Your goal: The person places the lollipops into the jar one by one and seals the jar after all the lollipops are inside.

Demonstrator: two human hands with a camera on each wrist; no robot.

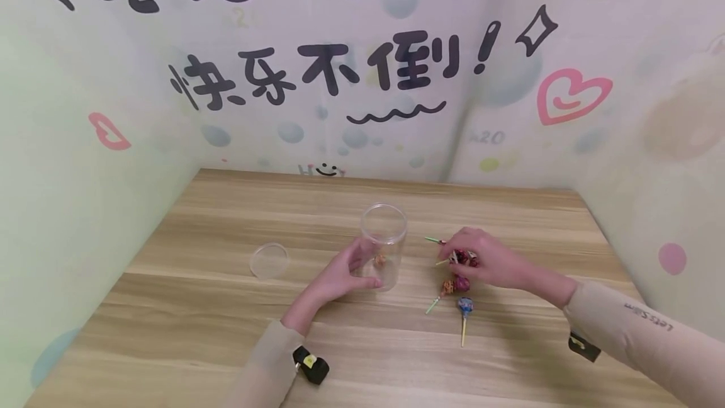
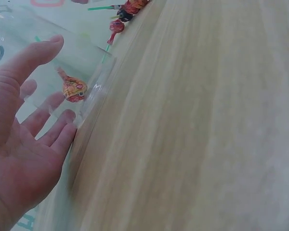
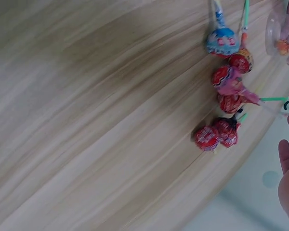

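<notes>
My left hand (image 1: 338, 276) holds a clear plastic jar (image 1: 391, 235) upright on the table, thumb on the near side and fingers around the far side. An orange-wrapped lollipop (image 2: 74, 90) shows through the jar wall. To the right, my right hand (image 1: 491, 261) reaches down over a cluster of lollipops, its fingertips right at their sticks. In the right wrist view, thumb and fingers stand apart at the edge. Red lollipops (image 3: 207, 138) and a pink one (image 3: 229, 83) lie under it. A blue lollipop (image 1: 466, 306) lies nearest me, beside an orange one (image 1: 448, 286).
A round clear lid (image 1: 269, 261) lies flat on the wooden table (image 1: 192, 320), left of the jar. A printed backdrop (image 1: 317, 137) with large writing stands along the table's back edge and both sides.
</notes>
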